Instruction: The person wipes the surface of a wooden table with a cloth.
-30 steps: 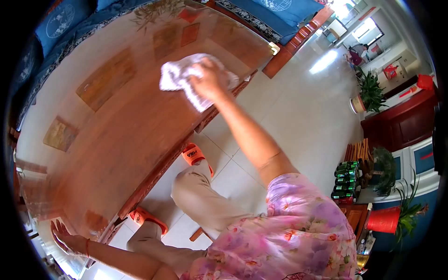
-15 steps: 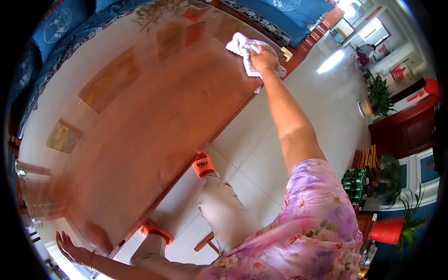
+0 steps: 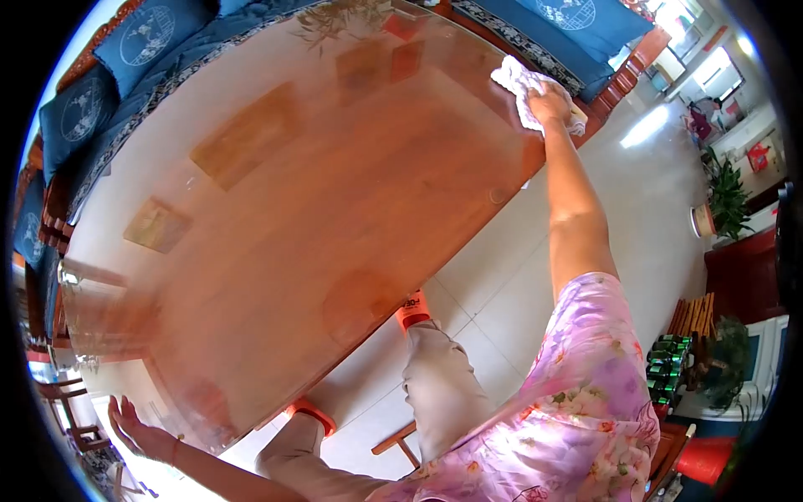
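A white and pale purple cloth (image 3: pixel 523 87) lies bunched on the far right corner of the glossy brown table (image 3: pixel 335 217). My right hand (image 3: pixel 549 104) presses on it with the fingers closed round its folds, the arm stretched out. At the lower left, beside the near left end of the table, my left hand (image 3: pixel 144 433) is raised with its fingers apart and nothing in it. The tabletop shines and mirrors pictures and a plant.
Blue cushions (image 3: pixel 149 40) line a wooden sofa beyond the table. Orange slippers (image 3: pixel 412 310) are on my feet on the tiled floor. At the right stand a potted plant (image 3: pixel 729 201), green bottles (image 3: pixel 669 368) and a red pot (image 3: pixel 703 456). A person is far off at the upper right.
My right hand has moved with the cloth away along the tabletop to the far right corner. The view has shifted, showing more of the sofa. My left hand stays open near the left end.
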`<action>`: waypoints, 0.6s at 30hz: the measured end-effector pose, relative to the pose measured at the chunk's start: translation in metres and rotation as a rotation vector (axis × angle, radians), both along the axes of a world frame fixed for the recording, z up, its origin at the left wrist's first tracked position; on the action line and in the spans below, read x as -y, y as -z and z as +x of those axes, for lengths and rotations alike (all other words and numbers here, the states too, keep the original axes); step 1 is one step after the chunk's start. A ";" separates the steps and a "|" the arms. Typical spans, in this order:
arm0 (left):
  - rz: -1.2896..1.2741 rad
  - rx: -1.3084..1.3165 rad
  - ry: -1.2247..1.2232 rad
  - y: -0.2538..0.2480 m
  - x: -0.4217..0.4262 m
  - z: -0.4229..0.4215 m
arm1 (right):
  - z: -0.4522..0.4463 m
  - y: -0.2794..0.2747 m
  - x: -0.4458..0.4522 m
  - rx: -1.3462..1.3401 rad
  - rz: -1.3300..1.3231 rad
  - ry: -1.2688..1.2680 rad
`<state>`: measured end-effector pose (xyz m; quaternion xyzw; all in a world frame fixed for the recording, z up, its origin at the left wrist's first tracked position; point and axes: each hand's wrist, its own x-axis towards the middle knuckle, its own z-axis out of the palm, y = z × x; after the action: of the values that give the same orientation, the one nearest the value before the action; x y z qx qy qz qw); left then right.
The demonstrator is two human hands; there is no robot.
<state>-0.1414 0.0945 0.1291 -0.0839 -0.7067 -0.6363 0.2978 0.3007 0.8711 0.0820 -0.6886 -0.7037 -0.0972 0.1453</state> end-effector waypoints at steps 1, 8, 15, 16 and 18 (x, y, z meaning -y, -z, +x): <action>0.001 -0.017 0.015 -0.004 0.002 -0.003 | 0.004 0.006 -0.001 0.025 0.025 -0.074; 0.342 0.110 0.001 0.006 0.032 0.002 | -0.022 0.022 0.045 0.167 0.140 -0.287; 0.530 0.014 0.024 -0.007 0.068 0.018 | -0.135 -0.001 0.177 0.024 0.118 -0.670; 0.520 0.004 -0.004 -0.009 0.071 0.020 | -0.151 -0.008 0.208 0.005 0.142 -0.710; 0.576 -0.002 -0.026 -0.006 0.087 0.014 | -0.176 -0.005 0.253 0.007 0.163 -0.796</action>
<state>-0.1271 0.0080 0.1356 0.0123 -0.4973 -0.8070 0.3182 0.1246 0.6185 0.0868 -0.3481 -0.9059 -0.0911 0.2234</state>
